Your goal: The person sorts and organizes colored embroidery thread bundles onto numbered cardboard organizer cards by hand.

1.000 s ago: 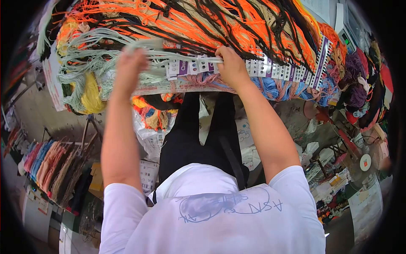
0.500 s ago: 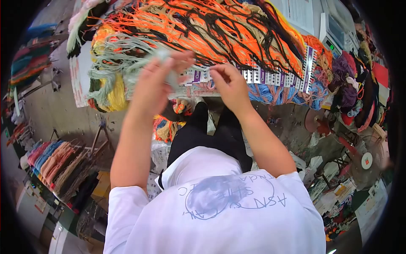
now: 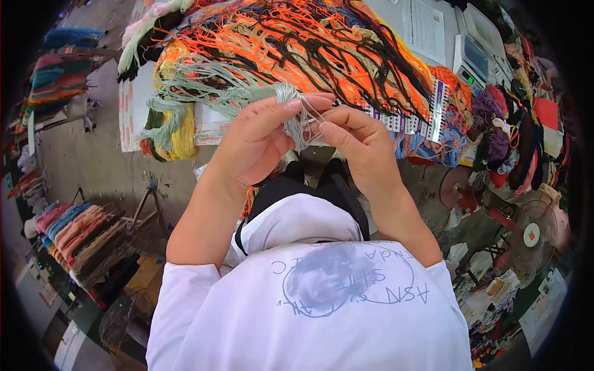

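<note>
My left hand (image 3: pixel 257 143) grips a bunch of pale green yarn strands (image 3: pixel 291 111) between thumb and fingers. My right hand (image 3: pixel 357 145) pinches a few strands of the same bunch just beside it, and the two hands almost touch. The strands lead up to a loose pale green heap (image 3: pixel 198 83) on the table. Behind my hands lies a row of white and purple thread cards (image 3: pixel 411 120), partly hidden by them. Orange, black and beige yarn (image 3: pixel 309 43) covers the table beyond.
A yellow skein (image 3: pixel 180 137) lies at the table's left edge, blue yarn (image 3: pixel 433 141) under the cards. A scale (image 3: pixel 473 55) and papers (image 3: pixel 426 28) sit at the back right. Racks of coloured yarn (image 3: pixel 74 238) stand on the floor left, a fan (image 3: pixel 532 235) right.
Both hands drew back from the card row toward my body and came together. The pale green strands came along, now held between both hands.
</note>
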`<state>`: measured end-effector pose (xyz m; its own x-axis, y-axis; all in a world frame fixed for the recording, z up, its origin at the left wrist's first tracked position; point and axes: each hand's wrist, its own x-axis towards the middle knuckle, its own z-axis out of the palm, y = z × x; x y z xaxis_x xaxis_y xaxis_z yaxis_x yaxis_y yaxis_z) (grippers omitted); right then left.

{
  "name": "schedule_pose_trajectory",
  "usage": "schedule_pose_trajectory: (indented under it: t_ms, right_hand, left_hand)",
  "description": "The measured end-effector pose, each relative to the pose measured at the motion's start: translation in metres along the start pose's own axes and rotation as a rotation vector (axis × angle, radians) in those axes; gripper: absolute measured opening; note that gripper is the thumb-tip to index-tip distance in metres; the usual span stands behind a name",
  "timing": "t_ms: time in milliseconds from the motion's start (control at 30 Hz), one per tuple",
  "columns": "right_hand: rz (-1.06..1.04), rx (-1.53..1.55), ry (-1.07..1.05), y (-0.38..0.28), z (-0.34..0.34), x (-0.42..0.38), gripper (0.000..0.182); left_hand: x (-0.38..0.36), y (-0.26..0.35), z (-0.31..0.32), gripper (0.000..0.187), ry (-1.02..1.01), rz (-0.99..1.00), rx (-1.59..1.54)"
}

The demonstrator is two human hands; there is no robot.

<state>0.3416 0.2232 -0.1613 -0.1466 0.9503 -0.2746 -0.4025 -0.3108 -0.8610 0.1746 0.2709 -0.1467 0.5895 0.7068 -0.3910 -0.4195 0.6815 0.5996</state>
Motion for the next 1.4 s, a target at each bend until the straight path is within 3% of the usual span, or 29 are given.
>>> schedule_pose_trajectory:
  t_ms: [267, 333, 367, 600, 700, 800, 867, 1033, 1133, 1300, 1400]
  right_hand:
    - [0.018, 0.076, -0.024, -0.014, 0.004, -0.008, 0.01]
    - [0.03, 0.03, -0.008, -0.015, 0.003, -0.008, 0.014]
    - [0.036, -0.022, 0.013, -0.015, 0.003, -0.007, 0.017]
    - [0.042, -0.061, 0.01, -0.016, 0.019, -0.006, 0.029]
    - [0.125, -0.294, -0.002, -0.015, 0.015, -0.006, 0.025]
    - [0.127, -0.289, 0.007, -0.01, 0.013, -0.005, 0.021]
    - [0.108, -0.24, 0.011, -0.01, 0.015, -0.005, 0.019]
    - [0.067, -0.127, 0.079, -0.012, 0.025, -0.003, 0.016]
    - [0.167, -0.341, 0.106, -0.01, 0.021, -0.002, 0.015]
    - [0.052, -0.145, 0.08, -0.001, 0.016, -0.001, 0.01]
    - [-0.105, -0.295, 0.159, 0.007, 0.009, 0.003, 0.008]
  left_hand:
    - [-0.008, 0.005, 0.003, 0.034, 0.017, 0.004, 0.086]
    - [-0.009, 0.011, 0.004, 0.031, -0.182, -0.067, -0.093]
    - [-0.009, 0.006, 0.011, 0.032, -0.029, -0.058, -0.064]
    - [-0.014, 0.006, 0.006, 0.034, -0.063, -0.088, -0.089]
    - [-0.016, 0.011, 0.005, 0.035, -0.095, -0.112, -0.106]
    - [-0.015, 0.011, 0.002, 0.034, -0.135, -0.106, -0.138]
    - [-0.013, 0.007, 0.001, 0.034, -0.009, -0.071, -0.071]
    - [-0.013, 0.008, -0.001, 0.04, -0.003, -0.03, 0.029]
    - [-0.01, 0.006, -0.002, 0.039, -0.013, -0.046, 0.019]
    - [-0.009, 0.006, -0.003, 0.038, -0.014, -0.042, 0.029]
    - [-0.005, 0.006, 0.001, 0.038, 0.061, 0.012, 0.073]
